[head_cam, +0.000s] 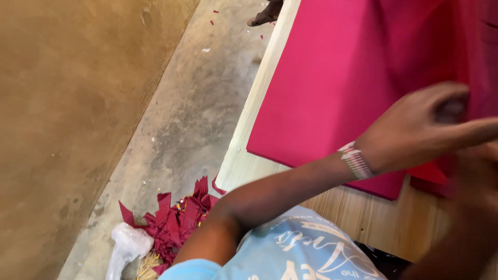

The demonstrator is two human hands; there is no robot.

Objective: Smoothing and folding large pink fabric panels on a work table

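Note:
A big stack of magenta sheets (332, 88) lies on a pale wooden table (244, 166). My left hand (420, 127), with a striped band on the wrist, reaches across the stack. Its fingers pinch the edge of a raised magenta sheet (467, 46) at the far right. My right hand (480, 179) is a blur at the right edge, low beside the stack and next to a red-orange sheet corner (430, 173). Its fingers cannot be made out.
A concrete floor (192, 119) runs between the table and a brown wall (67, 103) on the left. Dark red paper scraps (176, 220) and a white plastic bag (127, 246) lie by the table's corner. Another person's sandalled foot (264, 15) shows at the top.

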